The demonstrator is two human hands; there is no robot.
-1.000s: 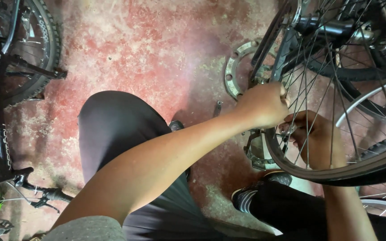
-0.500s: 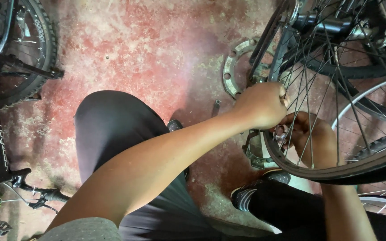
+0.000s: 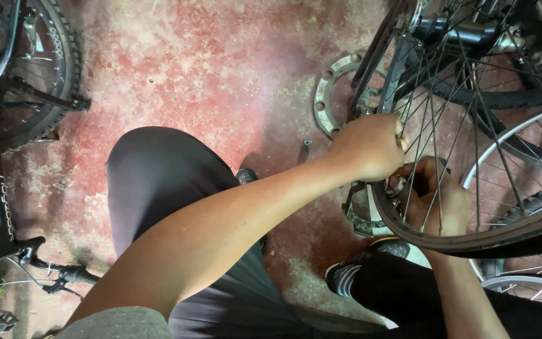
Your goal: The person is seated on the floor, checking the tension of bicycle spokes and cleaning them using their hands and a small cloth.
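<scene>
The wheel (image 3: 472,157) stands at right, with the left hand (image 3: 371,147) on its rim and the right hand (image 3: 431,198) behind the spokes. A ring (image 3: 327,94) lies on the floor (image 3: 208,63) left of the wheel, a pedal (image 3: 362,213), apparently, below the hands. A bicycle (image 3: 7,94) stands at far left.

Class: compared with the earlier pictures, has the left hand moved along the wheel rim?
No. The left hand stays closed at the same spot on the rim, just right of the metal ring on the floor.

Spoked bicycle wheel (image 3: 472,207) with black tyre, upright above red floor
</scene>
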